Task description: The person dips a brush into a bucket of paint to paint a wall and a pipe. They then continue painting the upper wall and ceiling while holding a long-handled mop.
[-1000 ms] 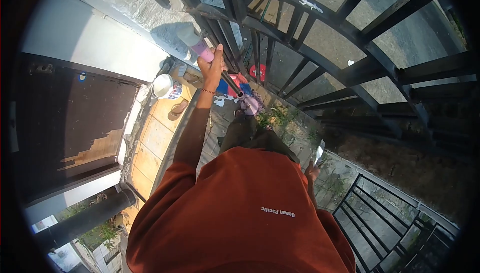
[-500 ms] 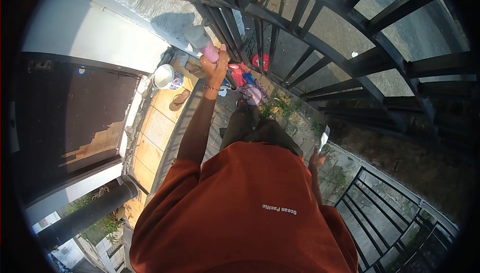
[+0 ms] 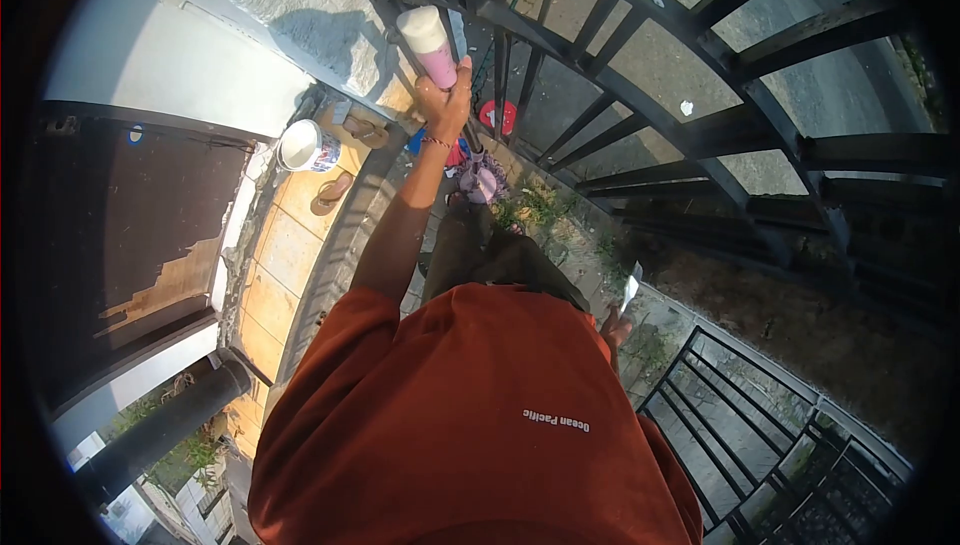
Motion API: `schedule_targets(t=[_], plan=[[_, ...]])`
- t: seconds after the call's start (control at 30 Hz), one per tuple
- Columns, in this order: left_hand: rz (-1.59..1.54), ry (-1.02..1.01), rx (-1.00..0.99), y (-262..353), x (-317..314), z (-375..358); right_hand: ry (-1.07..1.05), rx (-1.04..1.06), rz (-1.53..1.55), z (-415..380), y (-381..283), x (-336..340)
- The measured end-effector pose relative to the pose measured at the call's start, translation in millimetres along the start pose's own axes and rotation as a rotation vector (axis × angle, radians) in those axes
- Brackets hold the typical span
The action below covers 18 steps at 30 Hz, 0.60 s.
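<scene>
My left hand (image 3: 446, 105) is stretched forward and closed around the upper end of a mop handle, pink with a thick whitish end (image 3: 425, 30). Below the fist, the pole appears to run down to a purple, fringed mop head (image 3: 482, 181) near my feet. At my right side, low down, my right hand (image 3: 616, 327) is partly hidden by my red shirt. Its fingers are around a slim white object (image 3: 631, 287) whose kind I cannot make out.
A black metal gate (image 3: 690, 75) curves along the front and right. Left of me, a white bucket (image 3: 303, 147) and sandals (image 3: 330, 193) stand on a tiled step (image 3: 270, 270). A red round object (image 3: 497, 117) lies beyond the mop head. A low black railing (image 3: 740, 415) is at lower right.
The view has shifted slightly right. My left hand has moved up and right with the handle's top, while the mop head stays about where it was on the ground.
</scene>
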<state>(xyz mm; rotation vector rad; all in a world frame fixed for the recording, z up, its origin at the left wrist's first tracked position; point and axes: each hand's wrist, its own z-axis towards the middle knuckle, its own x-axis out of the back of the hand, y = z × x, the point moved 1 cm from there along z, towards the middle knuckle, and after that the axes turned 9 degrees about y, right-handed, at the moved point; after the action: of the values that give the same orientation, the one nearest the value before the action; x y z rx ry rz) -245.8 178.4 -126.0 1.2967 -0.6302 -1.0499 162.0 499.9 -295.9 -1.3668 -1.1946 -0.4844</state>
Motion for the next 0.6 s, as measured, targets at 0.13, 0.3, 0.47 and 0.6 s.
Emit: schedule_targets(t=[0.13, 0.3, 0.47, 0.6], plan=[[0.137, -0.084, -0.158, 7, -11, -6, 0.055, -0.131, 0.285, 25, 29, -24], [0.065, -0.109, -0.125, -4, -4, -5, 0.029, 0.003, 0.468, 16, 14, -17], [-0.015, -0.021, -0.023, -2, 2, -6, -0.071, -0.024, 0.149, 13, 13, -12], [-0.089, -0.048, 0.064, -1, -2, -9, 0.025, 0.123, 0.109, 4, 8, -5]])
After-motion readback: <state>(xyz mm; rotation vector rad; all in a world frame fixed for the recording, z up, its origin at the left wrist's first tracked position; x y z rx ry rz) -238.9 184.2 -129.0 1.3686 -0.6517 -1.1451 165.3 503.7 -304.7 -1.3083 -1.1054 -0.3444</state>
